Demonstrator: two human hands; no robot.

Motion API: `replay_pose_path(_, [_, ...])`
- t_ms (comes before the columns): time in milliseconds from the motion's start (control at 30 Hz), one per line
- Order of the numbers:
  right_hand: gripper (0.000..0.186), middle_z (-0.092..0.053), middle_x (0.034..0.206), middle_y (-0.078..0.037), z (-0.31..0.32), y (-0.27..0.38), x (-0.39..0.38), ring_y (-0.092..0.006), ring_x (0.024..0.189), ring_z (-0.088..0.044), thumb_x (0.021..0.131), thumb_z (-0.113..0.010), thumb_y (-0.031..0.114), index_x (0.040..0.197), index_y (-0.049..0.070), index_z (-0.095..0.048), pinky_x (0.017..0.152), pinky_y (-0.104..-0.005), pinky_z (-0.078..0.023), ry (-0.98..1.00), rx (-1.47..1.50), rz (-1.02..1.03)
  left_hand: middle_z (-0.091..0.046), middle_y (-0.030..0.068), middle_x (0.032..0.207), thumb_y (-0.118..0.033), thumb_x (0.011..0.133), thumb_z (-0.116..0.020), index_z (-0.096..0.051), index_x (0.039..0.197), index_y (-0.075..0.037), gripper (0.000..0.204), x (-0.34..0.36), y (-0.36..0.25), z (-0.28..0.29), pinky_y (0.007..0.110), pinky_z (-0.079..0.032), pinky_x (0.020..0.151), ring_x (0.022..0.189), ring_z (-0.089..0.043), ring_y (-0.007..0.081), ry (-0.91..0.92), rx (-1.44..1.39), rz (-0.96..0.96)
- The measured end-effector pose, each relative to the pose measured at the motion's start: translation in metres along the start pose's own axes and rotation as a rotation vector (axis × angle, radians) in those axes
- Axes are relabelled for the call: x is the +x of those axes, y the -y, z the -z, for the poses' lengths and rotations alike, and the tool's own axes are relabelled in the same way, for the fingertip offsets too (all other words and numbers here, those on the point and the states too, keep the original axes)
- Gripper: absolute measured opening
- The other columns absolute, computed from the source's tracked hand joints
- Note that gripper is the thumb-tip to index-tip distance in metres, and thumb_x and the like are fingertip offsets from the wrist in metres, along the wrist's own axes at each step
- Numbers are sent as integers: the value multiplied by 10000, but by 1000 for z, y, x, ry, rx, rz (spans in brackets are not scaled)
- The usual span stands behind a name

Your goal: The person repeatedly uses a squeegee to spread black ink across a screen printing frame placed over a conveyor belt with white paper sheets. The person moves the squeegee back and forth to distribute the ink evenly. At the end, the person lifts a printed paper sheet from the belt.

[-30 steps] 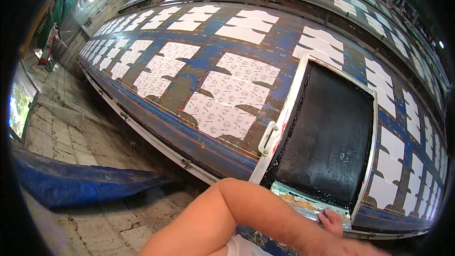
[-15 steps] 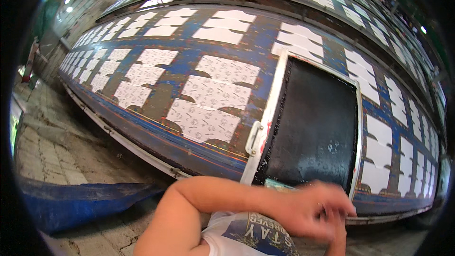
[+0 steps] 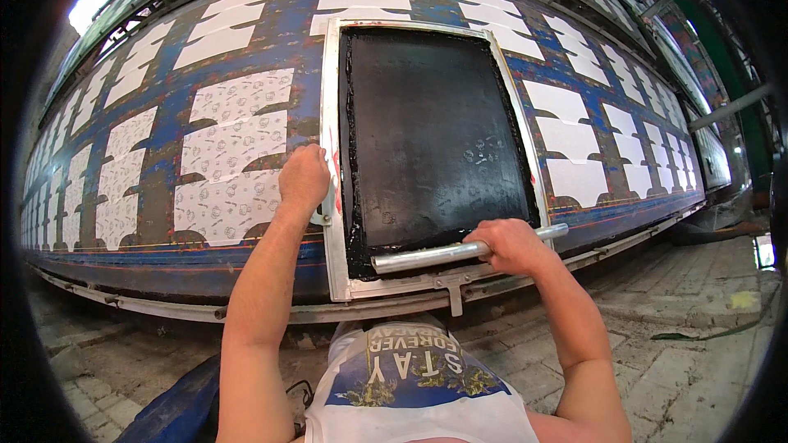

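Observation:
A screen-printing frame (image 3: 332, 115) with pale metal sides and a dark, ink-smeared mesh (image 3: 431, 139) lies on the long printing table (image 3: 156, 258), directly in front of me. My left hand (image 3: 304, 178) is closed round the handle on the frame's left side; the fingers cover most of that handle. Across the near end of the mesh rests a silver bar-shaped squeegee (image 3: 419, 258), and my right hand (image 3: 509, 246) grips it right of its middle. The squeegee's right end sticks out past the frame's right side. A metal bracket (image 3: 453, 291) juts from the frame's near edge.
Left of the frame lie white fabric pieces (image 3: 234, 143) with small dark printed figures. Plain white pieces (image 3: 566, 135) lie to its right and beyond it. A metal rail (image 3: 180, 309) runs along the table's near edge. Blue sheeting (image 3: 176, 406) lies low at left.
My view has turned rightward, so the frame appears more central. My hands, earlier close together over the frame's near end, have parted: left to the frame's handle, right onto the squeegee.

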State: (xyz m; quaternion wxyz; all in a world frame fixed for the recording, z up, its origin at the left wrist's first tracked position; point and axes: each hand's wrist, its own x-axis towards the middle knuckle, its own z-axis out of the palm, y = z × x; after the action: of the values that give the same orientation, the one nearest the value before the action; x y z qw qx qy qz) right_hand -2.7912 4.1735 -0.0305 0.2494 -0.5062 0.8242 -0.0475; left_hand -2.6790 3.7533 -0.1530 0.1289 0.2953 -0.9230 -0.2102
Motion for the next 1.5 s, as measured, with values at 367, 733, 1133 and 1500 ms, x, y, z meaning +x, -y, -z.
replay_pose_path(367, [637,-764,1231,-85,-44,13,10,-347,1121,-738,707,-806,-50,1322,113,-774,980,-483,-612,-458,-118,10,-759,199,1176,-263,1137,-570,-766,1165,-56,287,-5,-3,2,579,-605,940,1080,-748,450,-58,-74,-8])
replay_pose_path(733, [406,-804,1124,-109,13,-4,15,-386,1082,-775,818,-838,123,1220,181,-822,919,-528,-618,91,4,-13,-732,242,1164,-227,1147,-532,-735,1235,-49,284,-2,1,-2,578,-588,956,1093,-721,485,-32,-83,-25])
replay_pose_path(1133, [287,-822,1163,-148,126,-116,211,-410,1127,-784,898,-798,175,1184,203,-803,955,-559,-622,-221,-162,-47,-742,228,1188,-173,1124,-569,-723,1305,-35,275,-3,-4,3,568,-586,950,1101,-720,466,-13,-64,-15])
replay_pose_path(1500, [292,-796,1206,-120,176,-198,393,-374,1210,-759,938,-703,112,1200,202,-795,1002,-533,-616,-430,-268,-27,-768,238,1191,-102,1109,-574,-717,1301,13,266,-3,-16,11,557,-579,969,1131,-719,458,-3,-64,-32])
